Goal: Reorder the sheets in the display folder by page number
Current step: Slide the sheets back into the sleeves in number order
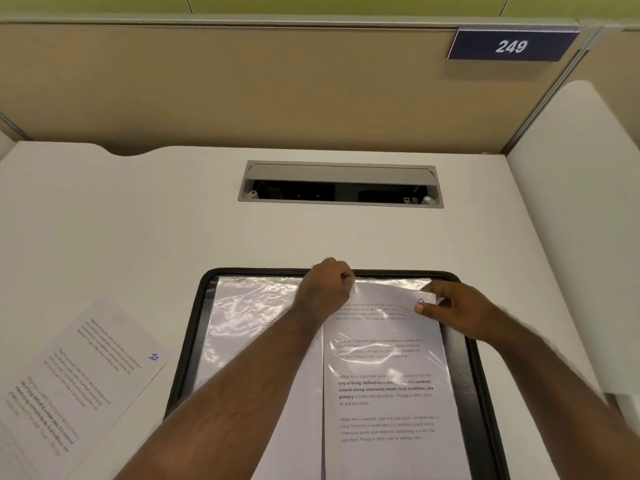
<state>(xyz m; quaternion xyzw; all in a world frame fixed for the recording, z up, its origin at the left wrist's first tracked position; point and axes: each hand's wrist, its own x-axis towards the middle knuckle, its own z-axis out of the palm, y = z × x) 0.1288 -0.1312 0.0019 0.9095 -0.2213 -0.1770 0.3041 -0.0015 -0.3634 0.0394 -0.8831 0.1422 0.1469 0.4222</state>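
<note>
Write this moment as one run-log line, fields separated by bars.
left hand pinches sleeve top | right hand holds sheet corner | loose sheet on desk

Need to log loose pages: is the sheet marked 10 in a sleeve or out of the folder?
Out. The sheet marked 10 lies bare on the desk, left of the open display folder, not touching it.

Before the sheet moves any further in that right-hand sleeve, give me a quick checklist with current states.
1. Left hand pinching the sleeve's top edge: ok.
2. Right hand with a grip on the sheet at its top right corner: ok.
3. Display folder lying open and flat on the desk: ok.
4. Page number on the held sheet legible: cannot tell, partly covered.
5. Loose sheet marked 10 lying left of the folder: ok.
</note>
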